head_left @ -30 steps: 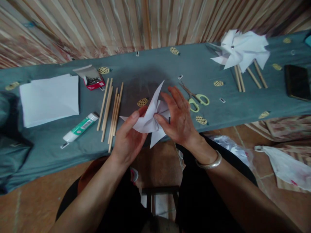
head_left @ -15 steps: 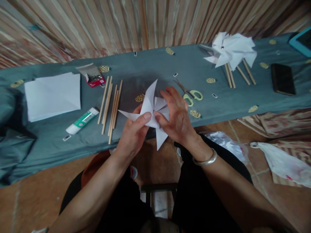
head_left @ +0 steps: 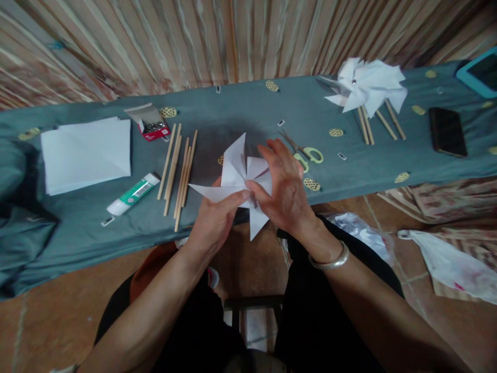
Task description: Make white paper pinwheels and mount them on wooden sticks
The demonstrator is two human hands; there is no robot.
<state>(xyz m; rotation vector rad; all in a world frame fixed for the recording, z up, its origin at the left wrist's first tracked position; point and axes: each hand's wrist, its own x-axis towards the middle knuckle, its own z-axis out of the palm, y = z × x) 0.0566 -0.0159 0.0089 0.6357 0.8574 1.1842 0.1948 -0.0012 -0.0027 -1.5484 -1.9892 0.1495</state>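
Observation:
A white paper pinwheel (head_left: pixel 235 161) with folded, pointed blades is held over the front edge of the cloth-covered table. My left hand (head_left: pixel 215 215) grips it from the left, its thumb pressing close to the centre and its other fingers hidden underneath. On the other side my right hand (head_left: pixel 285 189) is closed on the paper, thumb tip at the centre, remaining fingers curved behind the right blades. Just beyond the right hand lie scissors (head_left: pixel 312 154) with pale green handles. Several wooden sticks (head_left: pixel 171 168) rest left of the pinwheel.
Left on the table (head_left: pixel 240 111) are a paper stack (head_left: pixel 87 155), a glue stick (head_left: pixel 134 194) and a red box of small metal pieces (head_left: pixel 153 129). Finished-looking pinwheels (head_left: pixel 368 85) on sticks, a phone (head_left: pixel 447 131) and a blue-framed device (head_left: pixel 479 72) lie right. Plastic bags (head_left: pixel 454 259) sit on the floor.
My left thumb has slid right, onto the pinwheel's centre beside my right thumb. The upper left blade now shows more openly. The right hand has barely moved.

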